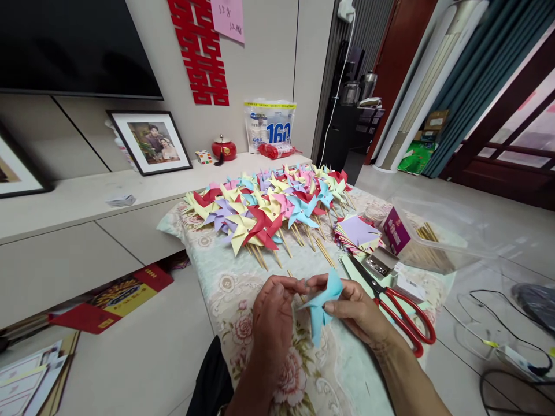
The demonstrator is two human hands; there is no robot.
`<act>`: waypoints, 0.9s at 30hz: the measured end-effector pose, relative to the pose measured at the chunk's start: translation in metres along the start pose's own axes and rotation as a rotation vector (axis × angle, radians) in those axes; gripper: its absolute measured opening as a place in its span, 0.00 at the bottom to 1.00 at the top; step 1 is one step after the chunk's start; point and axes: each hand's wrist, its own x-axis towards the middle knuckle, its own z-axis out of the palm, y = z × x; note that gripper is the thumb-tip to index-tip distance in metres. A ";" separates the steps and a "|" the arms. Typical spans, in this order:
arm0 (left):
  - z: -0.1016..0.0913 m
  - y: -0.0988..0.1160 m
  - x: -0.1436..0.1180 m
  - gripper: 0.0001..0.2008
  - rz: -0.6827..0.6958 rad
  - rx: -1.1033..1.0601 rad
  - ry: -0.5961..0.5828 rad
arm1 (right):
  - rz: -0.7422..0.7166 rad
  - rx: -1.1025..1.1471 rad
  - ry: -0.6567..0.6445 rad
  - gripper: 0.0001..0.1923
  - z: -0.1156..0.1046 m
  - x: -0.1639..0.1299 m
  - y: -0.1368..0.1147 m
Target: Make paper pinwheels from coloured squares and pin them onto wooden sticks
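Observation:
A light blue paper pinwheel (321,303) is pinched between the thumb and fingers of my right hand (359,309), just above the tablecloth. Close on its left, my left hand (274,315) has its fingers curled together, the fingertips almost meeting those of the right. A thin wooden stick (302,298) shows partly behind the left fingertips; whether they grip it is unclear. Beyond the hands lie many finished pinwheels (264,228) in red, yellow, purple, pink and blue, on wooden sticks. Red-handled scissors (401,315) rest beside my right wrist.
To the right are a stack of cut paper squares (358,231), a small box of metal pins (379,266) and a clear plastic bin (433,242) holding sticks. A white cabinet ledge (82,202) runs along the wall. Cables (489,312) lie on the floor at right.

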 end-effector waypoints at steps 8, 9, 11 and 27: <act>0.004 0.005 -0.005 0.14 -0.016 -0.049 -0.118 | 0.108 -0.172 -0.157 0.09 0.000 0.000 0.006; 0.003 0.005 -0.005 0.14 -0.028 -0.058 -0.132 | 0.106 -0.178 -0.159 0.09 0.000 0.000 0.006; 0.002 0.003 -0.004 0.13 -0.040 -0.079 -0.125 | 0.091 -0.177 -0.151 0.08 0.002 0.000 0.004; -0.001 -0.006 0.004 0.12 -0.259 0.003 0.027 | 0.055 -0.346 -0.181 0.10 0.005 -0.003 0.005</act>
